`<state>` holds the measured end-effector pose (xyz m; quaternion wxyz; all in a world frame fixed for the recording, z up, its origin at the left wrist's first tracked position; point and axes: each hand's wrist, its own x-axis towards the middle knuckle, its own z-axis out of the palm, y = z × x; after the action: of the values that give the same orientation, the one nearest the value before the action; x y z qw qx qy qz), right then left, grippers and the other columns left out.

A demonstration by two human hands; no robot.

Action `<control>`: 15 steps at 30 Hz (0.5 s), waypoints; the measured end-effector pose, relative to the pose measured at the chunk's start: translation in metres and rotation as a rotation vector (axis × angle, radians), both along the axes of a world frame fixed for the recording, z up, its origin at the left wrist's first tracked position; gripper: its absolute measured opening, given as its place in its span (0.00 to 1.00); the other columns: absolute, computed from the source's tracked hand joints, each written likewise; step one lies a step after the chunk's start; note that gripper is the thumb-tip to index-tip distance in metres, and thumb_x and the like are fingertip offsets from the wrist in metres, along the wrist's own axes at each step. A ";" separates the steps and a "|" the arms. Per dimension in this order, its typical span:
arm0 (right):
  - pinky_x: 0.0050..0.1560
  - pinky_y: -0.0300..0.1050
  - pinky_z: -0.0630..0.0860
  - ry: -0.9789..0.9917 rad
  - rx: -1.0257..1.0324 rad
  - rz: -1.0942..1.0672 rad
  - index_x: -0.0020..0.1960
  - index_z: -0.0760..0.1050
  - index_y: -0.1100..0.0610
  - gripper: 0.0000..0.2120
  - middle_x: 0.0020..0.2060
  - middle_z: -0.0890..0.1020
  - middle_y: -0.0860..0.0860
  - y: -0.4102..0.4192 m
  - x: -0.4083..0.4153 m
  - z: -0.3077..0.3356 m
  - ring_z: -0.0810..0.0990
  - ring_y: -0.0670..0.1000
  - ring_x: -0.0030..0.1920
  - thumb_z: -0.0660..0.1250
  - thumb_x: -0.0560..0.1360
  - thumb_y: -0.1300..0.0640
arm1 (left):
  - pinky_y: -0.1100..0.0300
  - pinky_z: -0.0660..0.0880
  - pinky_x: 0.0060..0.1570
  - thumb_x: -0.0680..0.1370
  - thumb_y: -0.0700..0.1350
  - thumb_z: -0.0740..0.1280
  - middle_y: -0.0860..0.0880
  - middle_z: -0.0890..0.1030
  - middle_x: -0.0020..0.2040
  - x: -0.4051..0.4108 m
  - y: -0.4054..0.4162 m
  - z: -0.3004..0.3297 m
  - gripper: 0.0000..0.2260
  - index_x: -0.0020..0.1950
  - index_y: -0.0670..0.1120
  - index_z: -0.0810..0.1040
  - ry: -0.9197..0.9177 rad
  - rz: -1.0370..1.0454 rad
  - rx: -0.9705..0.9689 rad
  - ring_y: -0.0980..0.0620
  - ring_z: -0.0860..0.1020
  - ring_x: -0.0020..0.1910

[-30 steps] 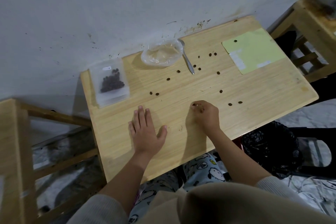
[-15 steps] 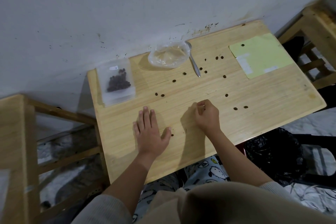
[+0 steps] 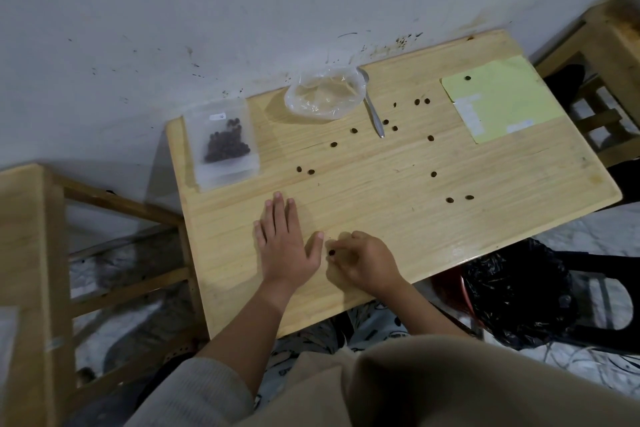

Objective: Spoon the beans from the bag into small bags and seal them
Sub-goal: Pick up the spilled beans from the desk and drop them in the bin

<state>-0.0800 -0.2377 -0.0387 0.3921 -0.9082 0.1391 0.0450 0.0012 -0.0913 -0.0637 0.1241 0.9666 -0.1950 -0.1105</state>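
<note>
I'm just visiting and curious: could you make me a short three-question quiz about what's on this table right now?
1. True or false: the spoon lies beside the clear bag.
2. Which hand lies flat on the table?
3. The beans in the small bag sit at the table's: A far left corner, B near right corner, C centre.

Key: 1 true. 2 the left hand; the right hand curls around a bean. 3 A.

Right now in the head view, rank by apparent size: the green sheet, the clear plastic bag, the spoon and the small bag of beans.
1. green sheet
2. small bag of beans and clear plastic bag, too close to separate
3. spoon
</note>
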 end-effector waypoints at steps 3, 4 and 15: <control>0.32 0.41 0.68 0.007 -0.013 -0.037 0.52 0.83 0.53 0.10 0.37 0.78 0.53 0.003 -0.001 -0.002 0.77 0.56 0.35 0.72 0.71 0.53 | 0.40 0.54 0.71 0.76 0.63 0.54 0.43 0.52 0.78 0.000 0.000 -0.001 0.35 0.76 0.42 0.57 -0.004 -0.001 0.006 0.43 0.50 0.77; 0.31 0.40 0.66 -0.002 -0.023 -0.042 0.51 0.83 0.54 0.09 0.36 0.77 0.53 0.004 -0.001 -0.002 0.77 0.55 0.34 0.72 0.72 0.54 | 0.40 0.54 0.71 0.75 0.63 0.54 0.43 0.52 0.78 0.000 0.000 -0.001 0.35 0.76 0.42 0.57 -0.007 -0.001 0.004 0.43 0.50 0.77; 0.30 0.36 0.65 -0.005 0.276 -0.330 0.44 0.70 0.60 0.04 0.30 0.72 0.50 0.004 0.008 0.011 0.69 0.46 0.29 0.60 0.77 0.62 | 0.41 0.52 0.72 0.75 0.64 0.53 0.44 0.51 0.78 -0.001 0.001 -0.002 0.36 0.77 0.43 0.56 -0.013 0.014 -0.015 0.44 0.49 0.77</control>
<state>-0.0724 -0.2339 -0.0280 0.5154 -0.8109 0.2772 -0.0035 0.0006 -0.0905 -0.0653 0.1310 0.9677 -0.1900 -0.1017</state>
